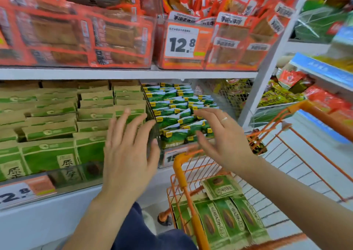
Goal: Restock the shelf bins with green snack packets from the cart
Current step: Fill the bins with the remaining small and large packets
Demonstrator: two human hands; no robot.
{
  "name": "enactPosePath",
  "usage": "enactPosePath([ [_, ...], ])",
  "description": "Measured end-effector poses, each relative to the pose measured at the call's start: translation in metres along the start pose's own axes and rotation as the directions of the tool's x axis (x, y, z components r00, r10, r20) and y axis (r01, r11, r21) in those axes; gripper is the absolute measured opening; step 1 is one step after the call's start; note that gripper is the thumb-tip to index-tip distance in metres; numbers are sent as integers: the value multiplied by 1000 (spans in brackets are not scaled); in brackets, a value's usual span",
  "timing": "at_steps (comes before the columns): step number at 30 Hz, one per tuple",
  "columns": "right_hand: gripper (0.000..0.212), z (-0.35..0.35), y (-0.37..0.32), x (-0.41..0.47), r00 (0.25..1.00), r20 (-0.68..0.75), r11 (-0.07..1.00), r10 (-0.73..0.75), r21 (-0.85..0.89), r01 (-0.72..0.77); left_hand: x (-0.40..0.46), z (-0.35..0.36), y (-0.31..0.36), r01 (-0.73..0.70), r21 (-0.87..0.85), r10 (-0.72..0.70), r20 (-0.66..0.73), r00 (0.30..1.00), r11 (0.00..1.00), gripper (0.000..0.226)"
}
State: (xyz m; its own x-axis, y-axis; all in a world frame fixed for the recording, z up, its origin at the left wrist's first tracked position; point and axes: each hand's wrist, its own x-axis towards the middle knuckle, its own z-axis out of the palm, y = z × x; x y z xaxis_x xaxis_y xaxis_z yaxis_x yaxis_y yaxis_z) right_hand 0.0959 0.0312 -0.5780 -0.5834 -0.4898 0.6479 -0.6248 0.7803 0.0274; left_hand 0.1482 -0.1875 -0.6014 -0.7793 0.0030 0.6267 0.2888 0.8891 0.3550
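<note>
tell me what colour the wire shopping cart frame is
Orange, clearest in the head view on the wire shopping cart.

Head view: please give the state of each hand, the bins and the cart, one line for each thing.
left hand: open, fingers spread, holds nothing.
right hand: open, holds nothing, ring on one finger.
left green bin: filled with upright kraft-and-green packets.
small green packets bin: nearly full.
orange cart: holds green packets lying flat.
top red bins: full.
</note>
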Motion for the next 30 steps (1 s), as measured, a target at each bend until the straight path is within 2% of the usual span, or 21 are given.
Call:
enactPosePath([
  [2, 29, -16, 36, -42, 987, 87, 990, 138, -1, -139, -7, 19, 25, -133, -140, 153, 149, 977, 981, 38],
  [4, 23, -21, 66, -75, 945, 189, 963, 268, -73, -259, -17, 42, 46, -240, -215, 300, 311, 902, 947, 39],
  [5, 21, -21, 77, -86, 892, 289, 936, 348, -155, -315, -22, 54, 54, -275, -217, 341, 387, 857, 937, 39],
  [6, 20, -19, 87, -95, 803, 416, 902, 426, -268, -339, -25, 62, 61, -293, -220, 364, 452, 814, 930, 39],
  [8, 29, -8, 107, -109, 544, 678, 867, 494, -430, -251, -26, 73, 73, -261, -229, 346, 555, 756, 938, 37],
  [10, 47, 10, 115, -121, 260, 864, 902, 431, -403, -155, -23, 81, 78, -217, -249, 327, 619, 714, 944, 39],
  [11, 56, 22, 116, -127, 154, 909, 921, 388, -373, -117, -22, 84, 78, -204, -250, 320, 639, 699, 946, 42],
  [13, 65, 48, 117, -138, 42, 947, 948, 317, -316, -31, -19, 88, 78, -214, -215, 303, 649, 698, 953, 46],
  [15, 72, 74, 114, -148, 49, 966, 966, 255, -257, 29, -19, 90, 79, -218, -181, 282, 671, 686, 959, 47],
  [18, 94, 111, 106, -163, 106, 955, 947, 277, -290, 137, -18, 93, 79, -242, -155, 281, 678, 680, 958, 45],
  [21, 101, 129, 103, -178, 187, 941, 908, 284, -326, 262, -18, 94, 76, -222, -166, 275, 681, 679, 961, 44],
  [23, 93, 127, 106, -182, 255, 944, 902, 211, -288, 322, -18, 94, 74, -221, -162, 271, 686, 675, 962, 43],
  [25, 76, 121, 108, -183, 297, 940, 916, 169, -261, 305, -19, 93, 74, -221, -165, 273, 687, 674, 961, 42],
  [27, 59, 115, 101, -177, 347, 925, 944, 157, -244, 224, -20, 92, 75, -209, -185, 279, 680, 678, 960, 40],
  [30, 38, 105, 89, -163, 377, 897, 962, 232, -268, 47, -20, 87, 75, -146, -260, 284, 645, 710, 955, 38],
])
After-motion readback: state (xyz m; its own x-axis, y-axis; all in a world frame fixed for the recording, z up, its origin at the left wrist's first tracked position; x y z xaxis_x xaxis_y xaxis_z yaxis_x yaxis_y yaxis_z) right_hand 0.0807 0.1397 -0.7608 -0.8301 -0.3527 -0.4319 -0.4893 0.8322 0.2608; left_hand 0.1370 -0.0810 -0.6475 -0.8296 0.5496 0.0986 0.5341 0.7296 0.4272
